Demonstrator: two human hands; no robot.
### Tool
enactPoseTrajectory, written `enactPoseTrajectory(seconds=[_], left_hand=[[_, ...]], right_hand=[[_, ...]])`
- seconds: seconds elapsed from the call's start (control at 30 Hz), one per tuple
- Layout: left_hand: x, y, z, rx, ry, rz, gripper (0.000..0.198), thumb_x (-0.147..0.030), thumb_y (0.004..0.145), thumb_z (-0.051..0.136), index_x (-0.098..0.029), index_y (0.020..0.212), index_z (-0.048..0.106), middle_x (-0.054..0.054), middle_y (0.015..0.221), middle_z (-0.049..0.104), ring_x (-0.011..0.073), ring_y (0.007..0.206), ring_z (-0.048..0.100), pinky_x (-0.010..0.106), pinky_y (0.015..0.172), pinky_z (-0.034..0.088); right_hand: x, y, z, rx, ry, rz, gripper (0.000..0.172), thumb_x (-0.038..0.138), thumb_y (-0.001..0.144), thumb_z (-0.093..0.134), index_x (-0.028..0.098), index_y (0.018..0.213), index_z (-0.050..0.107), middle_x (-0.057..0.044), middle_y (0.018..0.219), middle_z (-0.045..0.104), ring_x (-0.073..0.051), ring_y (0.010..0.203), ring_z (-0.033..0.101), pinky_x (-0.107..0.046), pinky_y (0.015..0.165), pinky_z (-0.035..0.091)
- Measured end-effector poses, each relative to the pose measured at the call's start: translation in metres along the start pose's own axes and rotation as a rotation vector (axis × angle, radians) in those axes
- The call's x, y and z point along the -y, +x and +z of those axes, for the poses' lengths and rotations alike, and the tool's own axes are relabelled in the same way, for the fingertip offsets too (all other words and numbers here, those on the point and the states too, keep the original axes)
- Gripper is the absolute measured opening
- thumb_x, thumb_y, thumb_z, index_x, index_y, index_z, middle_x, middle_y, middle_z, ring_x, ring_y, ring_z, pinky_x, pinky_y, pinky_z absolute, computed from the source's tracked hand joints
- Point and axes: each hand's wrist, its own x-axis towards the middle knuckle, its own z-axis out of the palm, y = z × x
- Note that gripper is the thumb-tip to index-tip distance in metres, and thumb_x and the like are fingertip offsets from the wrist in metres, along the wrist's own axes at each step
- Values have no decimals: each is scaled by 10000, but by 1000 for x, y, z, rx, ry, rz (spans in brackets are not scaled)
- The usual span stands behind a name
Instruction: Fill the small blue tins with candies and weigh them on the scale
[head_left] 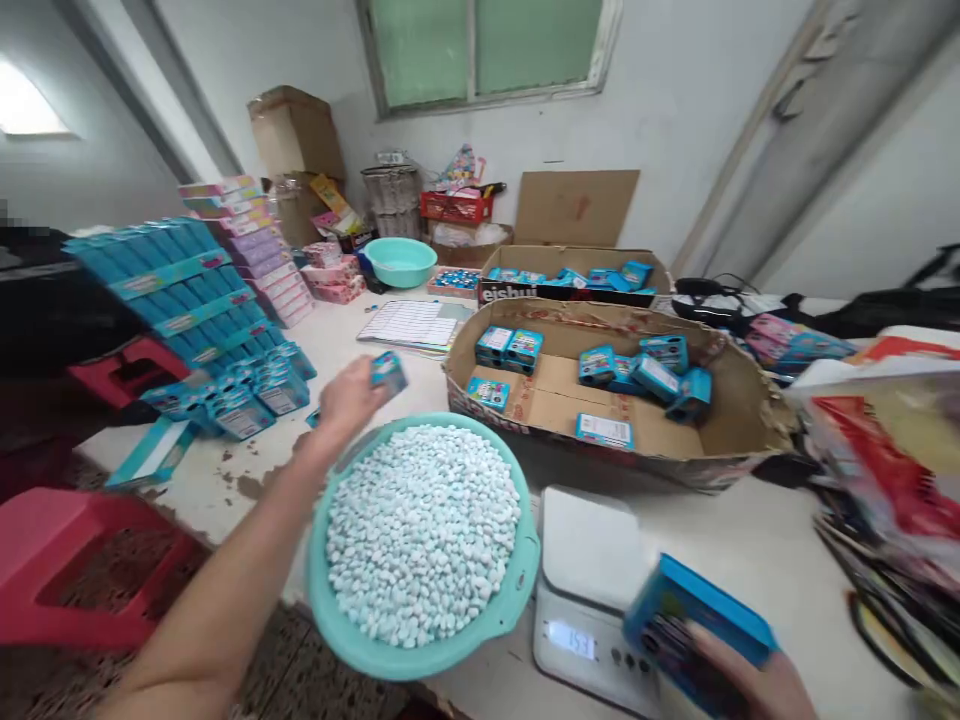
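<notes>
A view from a head camera looks down on a cluttered white counter [750,540].

The left hand [349,400] reaches out across the left side of the counter, its fingers closed around a small blue box [388,372]. The box is held in the air just past the far rim of a teal basin [525,570]. The basin sits at the near edge of the counter and is filled with small white tablets [424,530].

At the near right corner, the right hand [750,685] grips a larger blue box [697,625]. This box is blurred and tilted, and it is just beside the right edge of a white digital scale [592,590]. The scale stands immediately right of the basin, and its display is lit.

Beyond the scale lies a wide, shallow cardboard tray [750,420] holding scattered blue boxes. Farther back is a second cardboard box [570,262] with more of them.

On the far left, flat blue cartons [187,290] are stacked high, with loose small boxes piled at their foot. A sheet of paper [412,325] and a teal bowl [400,262] lie toward the far wall. A red stool [67,570] stands on the floor at near left.
</notes>
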Motion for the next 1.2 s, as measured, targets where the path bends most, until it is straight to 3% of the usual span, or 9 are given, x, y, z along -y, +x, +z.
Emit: enactPoseTrajectory(seconds=[0.1,0.2,0.33,0.47,0.67,0.77,0.9,1.03,1.2], left_hand=[[43,24,44,180,89,-89,387,-375,827,427,-120,1100,530,185,1010,643,328,930,613,350,652,414],[64,33,79,278,92,-77,413,-375,829,404,-93,1104,531,208,1010,637,340,939,608,353,649,414],[63,18,76,113,58,-75,494,-384,849,366,-87,1225,487,226,1137,589,364,1035,566,419,765,440],[41,-22,56,-90,-164,106,459,-398,876,356,-133,1214,519,157,1187,587,279,1131,523,385,960,397],[21,-87,72,144,-337,364,509,-510,876,391,-209,1274,491,93,1325,512,243,1243,435,402,1056,325],[15,-91,79,179,-237,350,570,-543,860,402,-205,1315,466,119,1355,457,287,1253,400,442,1050,312],[0,-84,71,235,-148,297,602,-583,836,408,-161,1251,516,149,1152,528,323,1136,458,447,969,364],[-20,-85,61,312,-99,239,536,-588,813,426,-182,1141,547,135,1070,544,320,1058,510,427,893,397],[-33,-86,62,362,-97,255,472,-557,838,375,-189,1084,540,126,1060,590,301,1015,560,382,828,415]], right_hand=[[16,-13,45,98,-63,-194,564,406,507,847,181,986,652,-85,912,704,-259,818,655,-356,780,540],[29,-18,78,172,-62,-246,562,404,521,845,181,991,633,-65,869,696,-231,773,644,-337,727,538],[31,-13,89,217,50,-159,551,392,538,842,188,993,607,-43,812,688,-226,712,646,-349,658,553],[26,9,83,160,218,91,440,427,568,819,183,874,620,-43,792,704,-255,680,674,-414,645,580],[20,25,71,269,256,106,253,315,666,765,198,833,616,-30,786,711,-264,783,693,-464,750,583],[15,20,55,223,252,135,262,259,645,784,196,842,624,-30,801,714,-264,798,693,-439,734,597],[6,12,17,90,311,138,257,228,641,791,227,853,646,0,877,719,-222,856,688,-323,740,608],[-3,-5,-24,-98,473,298,278,208,638,793,207,880,656,-28,934,715,-215,913,676,-237,709,603],[6,-35,-38,-221,698,449,278,319,854,608,129,1056,581,-130,1017,676,-229,1010,640,-226,709,593]])
